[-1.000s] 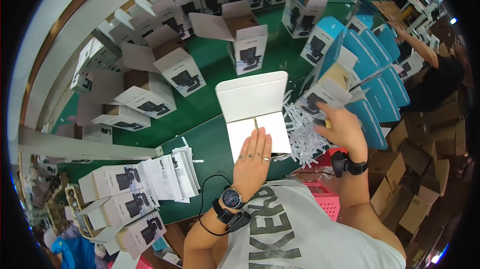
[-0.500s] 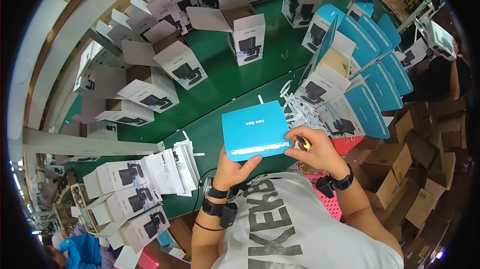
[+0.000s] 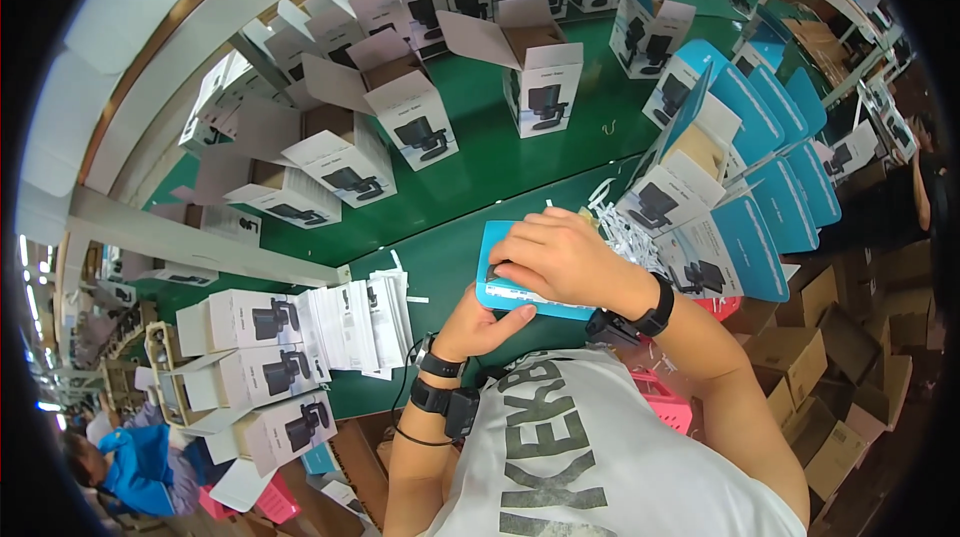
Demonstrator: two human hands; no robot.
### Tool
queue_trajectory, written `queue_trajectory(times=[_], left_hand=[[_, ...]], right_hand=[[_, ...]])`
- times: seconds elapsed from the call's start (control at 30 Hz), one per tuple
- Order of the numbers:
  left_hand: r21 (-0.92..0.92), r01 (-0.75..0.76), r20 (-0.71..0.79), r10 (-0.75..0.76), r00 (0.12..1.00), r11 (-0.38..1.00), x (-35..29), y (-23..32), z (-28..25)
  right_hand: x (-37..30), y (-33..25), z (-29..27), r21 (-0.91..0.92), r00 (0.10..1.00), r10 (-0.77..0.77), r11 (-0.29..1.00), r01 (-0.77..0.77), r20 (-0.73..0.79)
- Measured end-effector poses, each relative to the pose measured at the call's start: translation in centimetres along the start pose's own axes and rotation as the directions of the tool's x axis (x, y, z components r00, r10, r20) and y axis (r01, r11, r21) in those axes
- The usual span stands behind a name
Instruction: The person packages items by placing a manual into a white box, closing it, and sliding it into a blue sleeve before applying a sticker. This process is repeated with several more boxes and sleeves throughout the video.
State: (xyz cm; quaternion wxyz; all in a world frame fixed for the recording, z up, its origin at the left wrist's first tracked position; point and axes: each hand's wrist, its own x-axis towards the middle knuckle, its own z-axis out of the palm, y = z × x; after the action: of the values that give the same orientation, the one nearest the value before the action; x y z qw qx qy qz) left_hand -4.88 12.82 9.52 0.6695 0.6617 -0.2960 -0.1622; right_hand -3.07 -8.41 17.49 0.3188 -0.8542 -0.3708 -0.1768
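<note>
A blue-topped carton [image 3: 497,235] with a white label strip along its near edge sits in front of me over the green table. My left hand [image 3: 478,325] grips its near left corner, the thumb along the front edge. My right hand [image 3: 560,255] reaches across the top, covering most of it. Its fingers are curled down at the left end of the label strip. A small dark bit shows at the fingertips, but what they hold is hidden. Beyond the right hand lies a heap of thin white paper strips [image 3: 628,240].
A stack of white folded leaflets [image 3: 360,325] lies left of the carton, beside white printed boxes [image 3: 262,319]. Open white boxes [image 3: 545,87] line the far table. Blue-flapped boxes [image 3: 735,227] crowd the right. Brown cartons [image 3: 790,357] lie lower right; people are at both sides.
My right hand has moved from the carton's right edge, where it held a small yellow-and-black tool, left across its top. The fingers now curl at the label strip. My view has shifted slightly.
</note>
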Motion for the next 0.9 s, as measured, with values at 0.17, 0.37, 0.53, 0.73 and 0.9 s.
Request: queue_trajectory(times=[0.17,0.37,0.53,0.73,0.9], left_hand=[[-0.032,0.062,0.021,-0.062,0.998,0.998,-0.2,0.1,-0.4],[-0.054,0.028,-0.034,-0.03,0.999,0.998,-0.2,0.8,-0.4],[-0.034,0.03,0.04,-0.029,0.999,0.999,-0.6,0.7,-0.9],[0.12,-0.07,0.129,0.054,0.99,0.99,-0.8,0.0,-1.3],[0.073,-0.039,0.087,0.033,0.996,0.997,-0.8,0.4,-1.3]], right_hand=[[0.1,0.0,1.0,-0.001,0.998,-0.014,1.0,0.014,-0.059],[0.0,-0.4,0.4,0.074,0.999,-0.025,0.997,0.023,0.021],[0.9,-1.3,0.1,0.203,0.998,-0.044,0.979,0.033,0.048],[-0.7,-2.0,0.9,0.034,0.994,-0.06,0.998,0.058,0.091],[-1.1,-2.7,-0.5,0.131,0.99,-0.094,0.988,0.079,0.108]])
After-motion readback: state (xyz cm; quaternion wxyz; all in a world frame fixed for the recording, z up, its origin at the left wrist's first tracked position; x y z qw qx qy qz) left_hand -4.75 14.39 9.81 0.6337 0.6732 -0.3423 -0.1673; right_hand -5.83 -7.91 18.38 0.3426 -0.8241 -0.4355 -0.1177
